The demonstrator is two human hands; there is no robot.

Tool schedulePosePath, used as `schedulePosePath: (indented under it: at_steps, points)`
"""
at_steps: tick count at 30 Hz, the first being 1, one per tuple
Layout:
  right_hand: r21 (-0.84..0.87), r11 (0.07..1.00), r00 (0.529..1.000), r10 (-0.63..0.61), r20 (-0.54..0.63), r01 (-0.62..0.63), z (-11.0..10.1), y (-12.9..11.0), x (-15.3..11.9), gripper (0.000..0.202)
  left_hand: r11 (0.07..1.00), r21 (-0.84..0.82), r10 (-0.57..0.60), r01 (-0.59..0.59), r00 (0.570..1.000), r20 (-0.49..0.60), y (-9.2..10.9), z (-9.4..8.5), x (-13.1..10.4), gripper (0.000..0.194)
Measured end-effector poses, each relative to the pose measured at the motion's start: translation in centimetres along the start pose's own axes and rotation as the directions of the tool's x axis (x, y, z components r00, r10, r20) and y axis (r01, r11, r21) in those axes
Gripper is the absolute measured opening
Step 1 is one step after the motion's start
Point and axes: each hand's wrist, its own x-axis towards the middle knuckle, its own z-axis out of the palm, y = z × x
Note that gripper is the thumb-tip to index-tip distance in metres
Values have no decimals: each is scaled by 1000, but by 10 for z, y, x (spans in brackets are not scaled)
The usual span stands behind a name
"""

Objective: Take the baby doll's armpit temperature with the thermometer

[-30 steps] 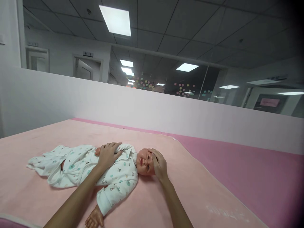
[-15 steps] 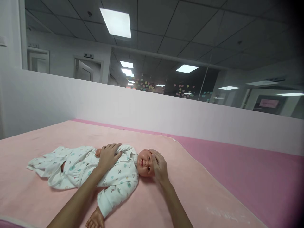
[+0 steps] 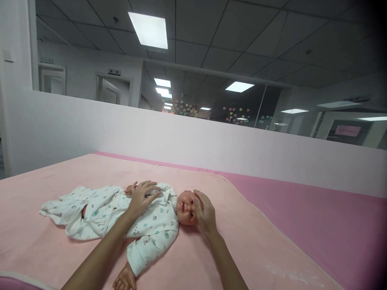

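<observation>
Grey ceiling tiles with a bright square light panel fill the upper part of the frame, over glass dotted with heart-shaped stickers and a low white wall. Against that wall, a pale pink blanket spreads across the bottom of the frame, with a deeper pink surface showing at the right.

On the blanket, lower left to centre, a baby doll lies on its back, head towards the middle of the frame and legs towards the left edge. It wears a white printed outfit; one sleeve stretches towards the bottom edge, the doll's hand poking out.

The person's left hand lies over the doll's chest, palm down — fingers extended and slightly parted, not closed around anything. The right hand cups the crown of the doll's head, fingers gently bent over the forehead, loosely rather than clenched.
</observation>
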Motion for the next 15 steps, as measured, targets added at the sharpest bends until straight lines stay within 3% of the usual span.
schedulePosePath:
  at_steps: [4,6,10,15]
  points:
    - [-85,995,998,-61,-35,58,4,1,-2,34,997,-50,65,-56,982,178,-2,-2,-2,20]
    - [-132,989,995,-80,-61,72,4,1,-3,35,996,-67,63,-50,979,192,-4,-1,-1,20]
    - [-262,952,973,-197,-119,160,7,-4,-7,30,977,-204,-37,68,988,149,-9,-1,4,31]
    - [-311,857,911,-372,179,411,26,-30,-7,25,941,-323,-87,104,994,66,-13,1,8,35]
